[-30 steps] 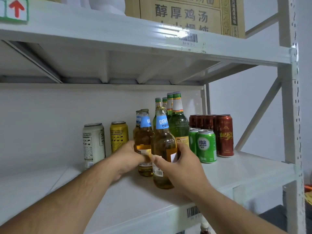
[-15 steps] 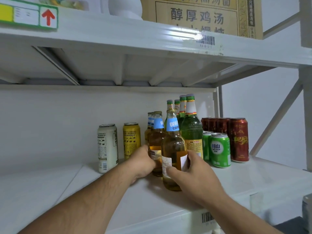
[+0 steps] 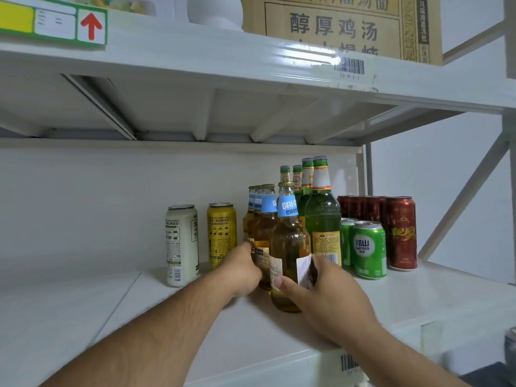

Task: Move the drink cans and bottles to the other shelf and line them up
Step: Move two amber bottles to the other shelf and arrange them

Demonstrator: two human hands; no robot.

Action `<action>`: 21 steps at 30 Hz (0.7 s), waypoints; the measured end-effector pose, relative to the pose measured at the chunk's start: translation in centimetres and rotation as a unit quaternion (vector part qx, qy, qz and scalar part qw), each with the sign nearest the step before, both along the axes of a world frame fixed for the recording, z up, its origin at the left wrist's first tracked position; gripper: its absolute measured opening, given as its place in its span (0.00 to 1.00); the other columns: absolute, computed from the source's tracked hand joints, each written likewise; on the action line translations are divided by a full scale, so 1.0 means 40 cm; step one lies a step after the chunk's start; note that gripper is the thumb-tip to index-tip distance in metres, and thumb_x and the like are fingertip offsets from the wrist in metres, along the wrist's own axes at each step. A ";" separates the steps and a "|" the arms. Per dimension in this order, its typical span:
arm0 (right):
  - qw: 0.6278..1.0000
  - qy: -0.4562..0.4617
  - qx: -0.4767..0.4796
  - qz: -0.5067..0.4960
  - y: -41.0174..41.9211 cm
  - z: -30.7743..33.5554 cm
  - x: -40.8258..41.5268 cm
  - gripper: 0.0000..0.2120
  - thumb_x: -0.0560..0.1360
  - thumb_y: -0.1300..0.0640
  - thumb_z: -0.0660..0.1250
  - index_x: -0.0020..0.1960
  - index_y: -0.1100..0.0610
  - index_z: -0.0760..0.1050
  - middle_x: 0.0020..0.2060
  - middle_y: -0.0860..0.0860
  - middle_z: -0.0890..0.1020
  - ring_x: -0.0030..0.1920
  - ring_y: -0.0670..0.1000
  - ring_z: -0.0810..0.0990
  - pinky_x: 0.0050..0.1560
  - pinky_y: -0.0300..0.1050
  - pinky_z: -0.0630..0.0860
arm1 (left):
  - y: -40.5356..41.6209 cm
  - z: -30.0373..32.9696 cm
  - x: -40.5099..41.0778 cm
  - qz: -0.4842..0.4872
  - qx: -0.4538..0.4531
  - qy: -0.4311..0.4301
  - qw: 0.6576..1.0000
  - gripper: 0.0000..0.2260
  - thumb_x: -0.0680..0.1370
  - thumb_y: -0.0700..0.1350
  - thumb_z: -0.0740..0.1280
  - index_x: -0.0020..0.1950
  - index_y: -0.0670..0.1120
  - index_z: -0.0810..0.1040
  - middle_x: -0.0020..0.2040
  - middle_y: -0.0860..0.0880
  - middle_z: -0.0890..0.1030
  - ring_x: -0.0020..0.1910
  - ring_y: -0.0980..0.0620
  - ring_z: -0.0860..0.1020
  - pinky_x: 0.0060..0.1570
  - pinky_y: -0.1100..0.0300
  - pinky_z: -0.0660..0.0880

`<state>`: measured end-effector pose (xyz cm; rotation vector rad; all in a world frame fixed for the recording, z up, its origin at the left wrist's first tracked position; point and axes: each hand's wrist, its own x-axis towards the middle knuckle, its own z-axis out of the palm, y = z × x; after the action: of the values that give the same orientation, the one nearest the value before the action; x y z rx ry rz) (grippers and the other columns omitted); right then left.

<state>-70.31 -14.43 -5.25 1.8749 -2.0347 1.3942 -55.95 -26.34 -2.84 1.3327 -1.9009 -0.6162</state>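
On the white shelf (image 3: 418, 297) stands a row of amber bottles with blue neck labels. My right hand (image 3: 321, 291) grips the front amber bottle (image 3: 289, 241) low on its body. My left hand (image 3: 241, 272) holds the amber bottle behind it (image 3: 264, 233) near its label. To their right stand several taller green bottles (image 3: 322, 216), green cans (image 3: 368, 247) and dark red cans (image 3: 400, 230). To the left stand a white can (image 3: 181, 241) and a yellow can (image 3: 221, 233).
The upper shelf (image 3: 195, 60) hangs close above the bottle tops and carries a cardboard box (image 3: 335, 26) and a white object (image 3: 215, 11). A shelf post (image 3: 509, 191) and diagonal brace (image 3: 463, 202) stand at the right. White wall lies behind.
The view has shifted slightly, so the shelf contents sit further right in frame. Both hands stay on the same two amber bottles, which stand where they were.
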 end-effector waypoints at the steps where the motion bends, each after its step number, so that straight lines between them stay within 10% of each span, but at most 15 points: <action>1: 1.000 0.006 0.003 -0.003 0.001 0.000 0.001 0.20 0.71 0.29 0.69 0.50 0.42 0.71 0.41 0.40 0.79 0.44 0.44 0.77 0.36 0.41 0.70 | 0.000 0.000 0.000 0.002 -0.003 -0.006 1.000 0.22 0.78 0.35 0.69 0.68 0.54 0.76 0.59 0.51 0.82 0.59 0.48 0.80 0.64 0.50 0.79; 21: 0.999 0.026 0.023 -0.036 -0.002 -0.004 0.012 0.21 0.72 0.36 0.71 0.55 0.48 0.70 0.48 0.44 0.82 0.45 0.49 0.78 0.42 0.44 0.74 | 0.002 0.001 0.000 0.011 -0.010 0.007 1.000 0.21 0.79 0.35 0.68 0.69 0.51 0.76 0.58 0.50 0.83 0.58 0.47 0.81 0.61 0.50 0.80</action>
<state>-69.82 -14.49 -5.41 1.8153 -2.1039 1.2808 -55.94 -26.24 -2.81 1.3305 -1.8747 -0.5918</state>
